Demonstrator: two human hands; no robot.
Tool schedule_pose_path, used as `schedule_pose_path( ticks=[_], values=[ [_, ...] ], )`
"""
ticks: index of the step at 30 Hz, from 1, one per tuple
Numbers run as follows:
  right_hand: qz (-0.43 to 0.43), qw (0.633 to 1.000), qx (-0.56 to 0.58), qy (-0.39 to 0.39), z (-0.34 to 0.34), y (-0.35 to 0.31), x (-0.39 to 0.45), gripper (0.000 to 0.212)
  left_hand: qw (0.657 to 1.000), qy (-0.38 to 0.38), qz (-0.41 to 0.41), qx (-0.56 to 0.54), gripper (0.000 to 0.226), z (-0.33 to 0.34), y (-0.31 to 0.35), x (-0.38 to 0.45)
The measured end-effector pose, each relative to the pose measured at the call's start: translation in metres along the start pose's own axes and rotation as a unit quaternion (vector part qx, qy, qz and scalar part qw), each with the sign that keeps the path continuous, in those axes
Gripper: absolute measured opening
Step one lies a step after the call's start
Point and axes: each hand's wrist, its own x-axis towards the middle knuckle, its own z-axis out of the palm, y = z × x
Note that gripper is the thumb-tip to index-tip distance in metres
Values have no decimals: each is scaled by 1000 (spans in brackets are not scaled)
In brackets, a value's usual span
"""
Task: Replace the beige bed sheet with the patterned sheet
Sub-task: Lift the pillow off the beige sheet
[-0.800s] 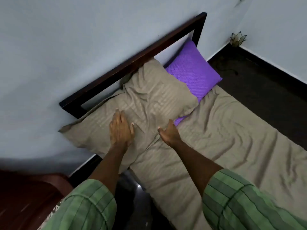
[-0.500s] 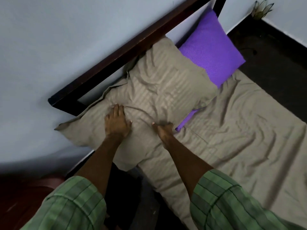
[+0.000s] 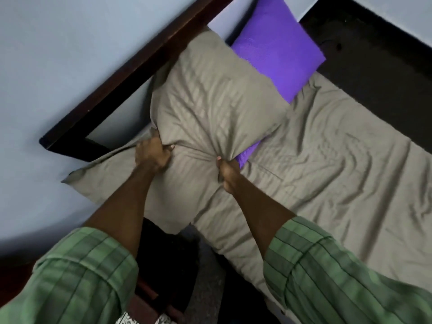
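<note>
A beige pillow (image 3: 210, 94) lies at the head of the bed on the beige bed sheet (image 3: 339, 164). My left hand (image 3: 152, 154) grips a bunch of the pillow's fabric on its left side. My right hand (image 3: 228, 174) pinches the pillow's cloth near its lower right edge, and creases run between the two grips. A purple pillow (image 3: 278, 50) lies partly under the beige one, with a strip of it showing beside my right hand. The patterned sheet is not in view.
A dark wooden headboard (image 3: 131, 71) runs along the pale wall behind the pillows. Dark floor (image 3: 374, 50) lies beyond the bed's far side and also between my arms at the near side. A bit of patterned cloth (image 3: 126, 320) shows at the bottom edge.
Both hands went from lying flat on the pillow to gripping its fabric. The pillow's cloth now bunches between them, and the camera has moved closer.
</note>
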Motion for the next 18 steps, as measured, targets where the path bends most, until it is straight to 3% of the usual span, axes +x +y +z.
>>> schedule_pose_path(
  ticks=[5,8,12,18],
  values=[
    [-52,997,-41,44,-30,-22,-14,44,998,66,16,9,33,-29,49,-38],
    [-78,993,-45,80,-57,-52,-16,55,995,76,62,5,30,-43,85,-45],
    [-136,983,-32,120,-100,-100,-18,49,987,114,113,-25,27,-45,144,-40],
    [-148,972,-26,183,-129,-151,39,48,980,105,161,-47,30,-12,211,29]
  ],
)
